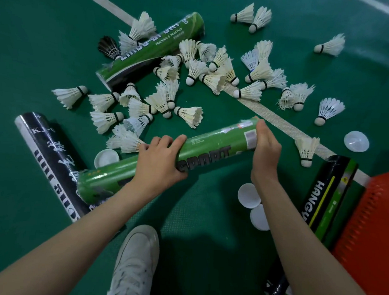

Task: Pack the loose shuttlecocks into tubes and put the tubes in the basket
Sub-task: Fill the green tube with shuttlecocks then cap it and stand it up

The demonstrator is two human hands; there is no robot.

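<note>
"Gripping the green tube [211, 148] round its middle, that is my left hand [159, 159], fingers and thumb curled tight about it."

"And your right?"

"My right hand [266, 148] is wrapped over the tube's far end, fingers curled across the mouth, so I cannot tell whether that end is capped. The tube runs slantwise between my hands. Its near end sits low by my left forearm, over the black tube [52, 161] lying on the floor [37, 51]; touching it or not, I cannot say."

"Where are the shuttlecocks?"

"The loose shuttlecocks [192, 71] lie scattered beyond the tube, the nearest just past my left knuckles, a few well apart at the far right. A black shuttlecock [107, 46] sits beside a second green tube [153, 49] at the far side, with white ones leaning on that tube."

"What lies near your right arm?"

"Two white caps [249, 195] lie just inside my right forearm, one overlapping the other. Another cap [106, 158] shows beside my left hand, partly under the held tube, and a clear cap [356, 141] lies out to the right. A black-and-green tube [329, 198] lies along the orange basket [370, 233] at the right edge. My white shoe [137, 263] is between my arms, and the white court line [279, 119] runs under the heap toward the basket."
</note>
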